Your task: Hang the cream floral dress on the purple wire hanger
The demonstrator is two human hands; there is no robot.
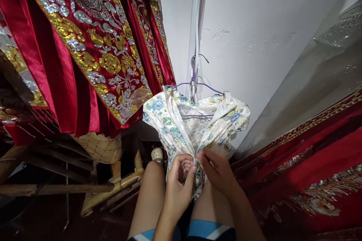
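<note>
A white dress (174, 128) with blue and yellow flowers hangs from a purple wire hanger (192, 79), its front open in a V from the neck. At the bottom of that V, my left hand (181, 177) pinches the edge of the opening between thumb and fingers. Close beside it, my right hand (216, 169) has its fingers pressed together on the other edge. Whatever small part lies between the fingertips is hidden. Below my hands, the lower dress falls between my knees.
Red garments with gold and silver sequins (110, 60) hang at the left. Beneath them stands a wooden frame (113, 192). A white wall (254, 45) rises behind the dress. More red embroidered cloth (311, 169) is at the right, partly under clear plastic (319, 67).
</note>
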